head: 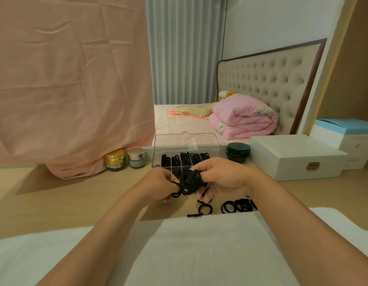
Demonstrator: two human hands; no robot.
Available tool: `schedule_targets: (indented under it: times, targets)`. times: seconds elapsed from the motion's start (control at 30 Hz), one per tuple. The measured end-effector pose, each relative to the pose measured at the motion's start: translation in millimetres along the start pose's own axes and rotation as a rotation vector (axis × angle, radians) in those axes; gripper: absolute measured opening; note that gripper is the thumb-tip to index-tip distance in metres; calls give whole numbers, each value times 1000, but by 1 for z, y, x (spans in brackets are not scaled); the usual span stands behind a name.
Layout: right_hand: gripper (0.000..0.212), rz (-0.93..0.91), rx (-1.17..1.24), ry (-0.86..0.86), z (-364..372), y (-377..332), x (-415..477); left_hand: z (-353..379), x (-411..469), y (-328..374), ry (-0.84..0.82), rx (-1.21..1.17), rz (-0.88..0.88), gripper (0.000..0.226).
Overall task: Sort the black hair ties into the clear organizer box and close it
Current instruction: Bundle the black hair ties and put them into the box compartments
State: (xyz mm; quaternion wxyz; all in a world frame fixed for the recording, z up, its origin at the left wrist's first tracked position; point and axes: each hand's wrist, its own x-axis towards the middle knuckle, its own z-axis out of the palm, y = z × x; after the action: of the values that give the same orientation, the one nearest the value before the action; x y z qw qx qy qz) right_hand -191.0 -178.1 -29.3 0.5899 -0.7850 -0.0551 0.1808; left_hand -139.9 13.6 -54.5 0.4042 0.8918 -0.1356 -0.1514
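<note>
Mid-sort: left fingers [170,183] pinch ties [189,181] bunched round curled right fingers [208,172]. Box [187,142] open just beyond fingers, part filled. Next: slip bunch into compartment; loose ties [238,205] beside right fingers unsorted.

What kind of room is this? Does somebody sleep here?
Most likely a bedroom. There is a bed with a padded headboard and a folded pink quilt on it, and cream jars stand on the wooden table. The left hand and right hand hold black hair ties over it.

A bedroom in a home.
It is indicated by the tufted headboard [267,83], folded pink quilt [244,118] and cosmetic jars [136,157].
</note>
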Motion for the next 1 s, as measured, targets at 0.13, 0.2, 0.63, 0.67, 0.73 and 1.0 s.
schedule_targets:
  times: [0.13, 0.2, 0.63, 0.67, 0.73, 1.0]
  targets:
    - [26, 22, -109, 46, 7, 5, 6, -10, 1, -1, -261, -327, -17, 16]
    - [27, 34, -150, 103, 7, 7, 7, -14, 2, -4, -384, -431, -20, 22]
    - [11, 28, -490, 373, 14, 5, 10, -8, 4, -2, -248, -361, 125, 28]
    - [10, 36, -489, 346, 13, 4, 9, -7, 3, -2, -242, -353, 124, 28]
    - [12, 64, -438, 282, 9, 3, 5, -6, 3, -1, -229, -348, 125, 27]
    - [39, -2, -32, 220, -15, 6, -5, -3, 4, 9, -197, -432, 179, 24]
